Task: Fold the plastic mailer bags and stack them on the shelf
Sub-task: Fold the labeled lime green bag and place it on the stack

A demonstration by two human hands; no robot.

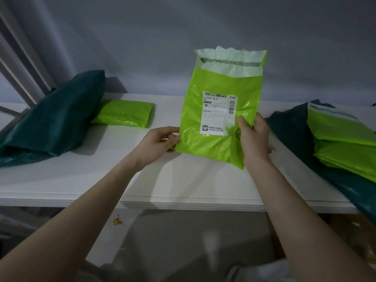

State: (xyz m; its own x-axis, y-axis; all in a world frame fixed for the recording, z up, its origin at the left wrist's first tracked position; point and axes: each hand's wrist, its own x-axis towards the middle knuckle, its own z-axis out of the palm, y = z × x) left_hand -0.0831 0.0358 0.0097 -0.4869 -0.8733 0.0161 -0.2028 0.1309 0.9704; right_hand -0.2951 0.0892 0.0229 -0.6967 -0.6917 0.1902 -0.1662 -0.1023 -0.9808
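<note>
One folded green mailer (124, 116) already lies flat on the white shelf (142, 180), to my left, just beside a dark teal bag (53, 115) that leans slumped against the wall. I judge that to be the start of the stack, so the work looks barely begun. To my right a heap of unfolded green mailers (343, 143) rests on another dark teal bag (289, 127) at the shelf's edge, and I count several layers there, though I cannot tell exactly how many remain.

The mailer in hand (221, 115) is not yet folded. I hold it upright above the shelf, its white torn flap at the top and its printed shipping label (218, 113) facing me. It is clear of the shelf, not resting on it.

My left hand (158, 142) pinches the lower left edge of this bag, thumb in front and fingers curled behind the plastic. My right hand (254, 137) grips the lower right side, with the thumb (243, 124) pressed on the front just beside the label and the other fingers wrapped round the back, out of sight. So both grips are closed on the same bag, low down, leaving the upper half standing free between and above them.

What is left, as I judge it: lay this bag down, fold it, set it on the folded one, then work through the heap on the right.
</note>
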